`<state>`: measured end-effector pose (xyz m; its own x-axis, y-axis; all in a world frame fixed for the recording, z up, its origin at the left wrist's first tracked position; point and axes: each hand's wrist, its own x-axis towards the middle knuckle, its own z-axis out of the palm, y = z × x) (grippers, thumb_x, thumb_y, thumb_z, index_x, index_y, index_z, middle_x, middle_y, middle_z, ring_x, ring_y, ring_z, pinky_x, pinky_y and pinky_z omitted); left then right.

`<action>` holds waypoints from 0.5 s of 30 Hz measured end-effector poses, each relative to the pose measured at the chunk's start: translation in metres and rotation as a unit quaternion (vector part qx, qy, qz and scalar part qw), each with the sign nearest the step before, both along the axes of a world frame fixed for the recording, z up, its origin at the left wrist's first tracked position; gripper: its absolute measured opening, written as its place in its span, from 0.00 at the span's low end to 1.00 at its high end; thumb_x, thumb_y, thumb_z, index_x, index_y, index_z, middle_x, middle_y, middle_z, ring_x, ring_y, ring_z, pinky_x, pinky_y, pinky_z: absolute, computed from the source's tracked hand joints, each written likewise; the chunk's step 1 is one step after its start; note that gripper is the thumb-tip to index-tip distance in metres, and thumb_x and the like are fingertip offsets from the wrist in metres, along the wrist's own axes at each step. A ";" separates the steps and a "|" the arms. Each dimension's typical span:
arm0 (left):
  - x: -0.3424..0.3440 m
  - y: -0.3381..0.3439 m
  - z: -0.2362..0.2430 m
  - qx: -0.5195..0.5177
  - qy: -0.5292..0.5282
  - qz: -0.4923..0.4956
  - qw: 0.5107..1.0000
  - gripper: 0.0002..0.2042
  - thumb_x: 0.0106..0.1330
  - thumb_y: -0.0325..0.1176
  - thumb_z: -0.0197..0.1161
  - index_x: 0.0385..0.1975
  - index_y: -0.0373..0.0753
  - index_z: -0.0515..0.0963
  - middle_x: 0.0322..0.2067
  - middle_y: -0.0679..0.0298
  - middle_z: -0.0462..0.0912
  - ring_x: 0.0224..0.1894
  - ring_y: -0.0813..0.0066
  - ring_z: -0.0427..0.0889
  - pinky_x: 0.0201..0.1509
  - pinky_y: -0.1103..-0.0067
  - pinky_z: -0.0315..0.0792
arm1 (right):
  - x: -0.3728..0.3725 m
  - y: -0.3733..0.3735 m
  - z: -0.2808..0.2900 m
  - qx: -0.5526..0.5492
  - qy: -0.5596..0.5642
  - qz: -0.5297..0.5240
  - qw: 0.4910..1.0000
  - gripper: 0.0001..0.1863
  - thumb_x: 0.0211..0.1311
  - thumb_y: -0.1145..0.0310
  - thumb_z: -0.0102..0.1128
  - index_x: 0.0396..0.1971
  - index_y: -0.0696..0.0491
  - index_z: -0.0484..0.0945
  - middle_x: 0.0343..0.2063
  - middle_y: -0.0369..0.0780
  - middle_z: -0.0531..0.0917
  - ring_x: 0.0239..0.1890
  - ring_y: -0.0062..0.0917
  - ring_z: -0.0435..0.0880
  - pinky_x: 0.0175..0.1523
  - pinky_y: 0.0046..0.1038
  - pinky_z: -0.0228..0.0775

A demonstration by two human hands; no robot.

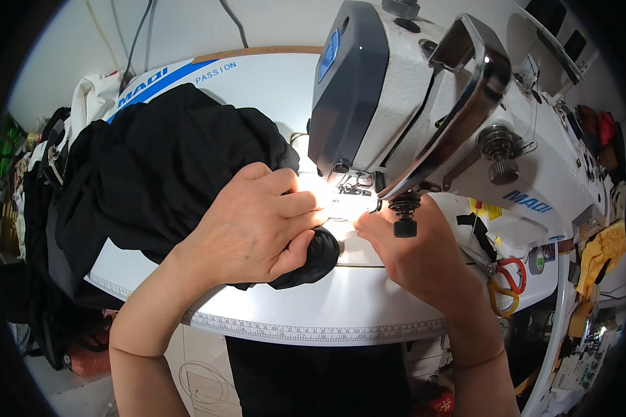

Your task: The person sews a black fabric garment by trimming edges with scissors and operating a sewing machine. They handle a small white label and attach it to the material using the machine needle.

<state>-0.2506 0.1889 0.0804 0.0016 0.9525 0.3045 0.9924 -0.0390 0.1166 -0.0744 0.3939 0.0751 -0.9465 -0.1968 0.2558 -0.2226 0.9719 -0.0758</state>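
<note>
A large bunched heap of black fabric (156, 160) lies on the white sewing table, left of the sewing machine (351, 83). My left hand (247, 226) is closed on its right end, fingers bent close to the needle area. A rolled black fold of the cloth sticks out below that thumb. My right hand (417, 254) is on the other side of the needle area, its fingertips pressed together low by the machine bed. Bright lamp glare and a black spring-loaded knob (405, 217) partly cover it, so what those fingers hold cannot be made out.
Scissors with red and yellow handles (511, 278) lie right of my right forearm. A printed ruler strip (313, 331) follows the table's front edge. White cloth (90, 101) hangs at the back left, yellow cloth (598, 254) at the right. The machine head overhangs the work.
</note>
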 end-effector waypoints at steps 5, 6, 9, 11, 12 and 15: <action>0.002 0.003 0.001 -0.004 0.008 0.024 1.000 0.14 0.63 0.37 0.58 0.43 0.42 0.87 0.40 0.70 0.85 0.41 0.69 0.77 0.45 0.70 0.68 | -0.003 0.006 -0.014 0.021 0.124 0.006 0.992 0.09 0.46 0.76 0.66 0.31 0.56 0.85 0.26 0.37 0.71 0.32 0.33 0.74 0.40 0.37 0.64; 0.002 0.005 -0.002 0.014 0.006 0.029 0.999 0.14 0.64 0.37 0.58 0.43 0.42 0.87 0.40 0.70 0.85 0.41 0.68 0.77 0.46 0.69 0.67 | -0.003 0.006 -0.013 0.022 0.124 0.003 0.992 0.09 0.46 0.76 0.66 0.31 0.56 0.85 0.26 0.37 0.71 0.32 0.33 0.74 0.40 0.37 0.64; 0.004 0.006 -0.003 0.026 0.005 0.044 0.999 0.14 0.65 0.36 0.57 0.43 0.41 0.87 0.38 0.68 0.86 0.40 0.67 0.76 0.48 0.69 0.67 | -0.006 0.007 -0.014 0.023 0.151 -0.011 0.988 0.06 0.42 0.78 0.65 0.22 0.54 0.78 0.26 0.38 0.71 0.31 0.32 0.73 0.39 0.38 0.64; 0.004 0.008 -0.003 0.025 0.005 0.049 0.998 0.13 0.65 0.36 0.57 0.43 0.41 0.87 0.37 0.68 0.86 0.40 0.66 0.76 0.49 0.69 0.67 | -0.007 0.010 -0.016 -0.010 0.147 -0.014 0.989 0.08 0.52 0.74 0.74 0.31 0.54 0.84 0.29 0.39 0.79 0.30 0.33 0.76 0.37 0.35 0.67; 0.004 0.009 -0.004 0.053 0.013 0.046 0.997 0.09 0.64 0.36 0.59 0.35 0.42 0.84 0.35 0.69 0.83 0.40 0.67 0.76 0.46 0.69 0.67 | -0.006 0.011 -0.016 -0.021 0.147 -0.016 0.989 0.09 0.55 0.72 0.77 0.34 0.54 0.86 0.30 0.39 0.81 0.30 0.34 0.78 0.37 0.34 0.68; 0.004 0.010 -0.004 0.076 0.023 0.043 0.996 0.07 0.63 0.36 0.61 0.27 0.42 0.82 0.32 0.70 0.79 0.40 0.69 0.76 0.43 0.70 0.68 | -0.005 0.010 -0.014 -0.002 0.134 -0.017 0.991 0.08 0.55 0.72 0.77 0.33 0.55 0.85 0.28 0.40 0.81 0.30 0.35 0.78 0.36 0.34 0.68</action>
